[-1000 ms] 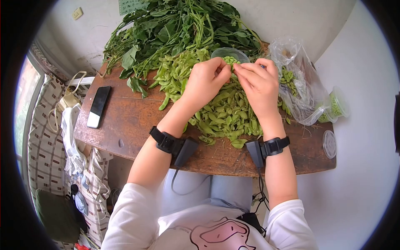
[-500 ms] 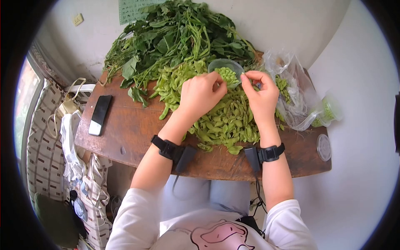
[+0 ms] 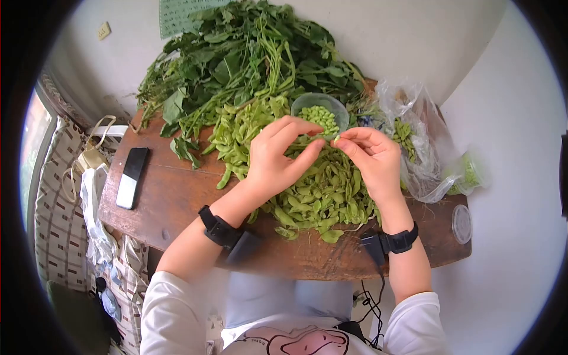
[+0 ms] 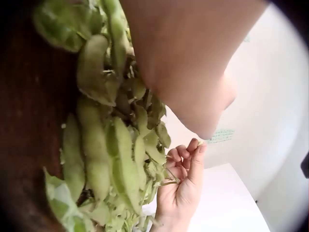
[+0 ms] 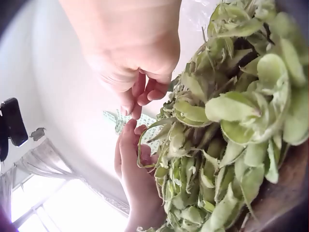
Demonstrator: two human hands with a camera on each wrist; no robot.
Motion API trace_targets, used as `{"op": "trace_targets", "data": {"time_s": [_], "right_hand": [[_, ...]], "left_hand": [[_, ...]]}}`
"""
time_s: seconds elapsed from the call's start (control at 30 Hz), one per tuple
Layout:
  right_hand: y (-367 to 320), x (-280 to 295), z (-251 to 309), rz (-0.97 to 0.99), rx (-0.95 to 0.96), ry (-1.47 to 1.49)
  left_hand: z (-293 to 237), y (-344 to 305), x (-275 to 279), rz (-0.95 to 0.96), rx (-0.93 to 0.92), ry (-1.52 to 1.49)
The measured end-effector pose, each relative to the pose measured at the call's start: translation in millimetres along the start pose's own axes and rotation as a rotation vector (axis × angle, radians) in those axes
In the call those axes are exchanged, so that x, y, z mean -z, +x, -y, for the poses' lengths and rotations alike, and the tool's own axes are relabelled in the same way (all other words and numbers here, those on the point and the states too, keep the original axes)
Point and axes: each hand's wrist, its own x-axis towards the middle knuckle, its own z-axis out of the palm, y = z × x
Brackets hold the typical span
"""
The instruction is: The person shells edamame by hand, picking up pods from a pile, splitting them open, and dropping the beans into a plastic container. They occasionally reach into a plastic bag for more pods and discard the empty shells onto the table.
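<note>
In the head view the right hand (image 3: 377, 164) pinches a small pale green bean or pod piece (image 3: 336, 139) between thumb and fingertips. Close on its left is the left hand (image 3: 275, 157), thumb and forefinger extended and a little apart; whether they touch the piece cannot be told. Behind the fingertips, a clear bowl (image 3: 336, 105) holds shelled green beans (image 3: 318, 115). Green pods (image 3: 319, 204) lie heaped under the hands. The right wrist view shows fingertips of the right hand (image 5: 137, 94) meeting those of the left hand (image 5: 135, 164).
Leafy stalks (image 3: 236, 65) cover the table's back left. At right are a plastic bag (image 3: 414, 171) with pods, a tipped clear tub (image 3: 470, 171) of beans and a round lid (image 3: 462, 224). A phone (image 3: 132, 177) lies at the left of the wooden table (image 3: 171, 198).
The left thumb and forefinger have spread and moved towards the right fingertips after the hands were apart. Both hands appear lower in the head view, which has itself shifted.
</note>
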Motion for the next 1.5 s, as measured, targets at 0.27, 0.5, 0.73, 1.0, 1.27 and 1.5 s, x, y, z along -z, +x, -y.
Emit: {"op": "trace_targets", "data": {"time_s": [0.27, 0.5, 0.73, 1.0, 1.27, 1.5], "right_hand": [[-8.1, -1.4, -2.2, 0.074, 0.011, -0.035], [-8.8, -2.8, -5.7, 0.174, 0.187, -0.089], [-6.4, -0.2, -6.3, 0.134, 0.326, -0.241], [-2.6, -5.9, 4.4, 0.049, 0.741, -0.742], [-3.6, -6.3, 2.2, 0.001, 0.780, -0.786], [-4.6, -6.5, 2.4, 0.010, 0.739, -0.770]], "left_hand": [[3.3, -8.7, 2.0, 0.050, -0.202, 0.218], [3.8, -12.2, 4.2, -0.005, -0.275, 0.259], [3.4, -14.8, 1.4, 0.007, -0.303, 0.263], [-4.3, -12.5, 0.5, 0.022, -0.294, 0.279], [-7.3, -14.1, 0.2, 0.030, -0.308, 0.349], [-7.6, -14.5, -0.8, 0.053, -0.317, 0.327]]}}
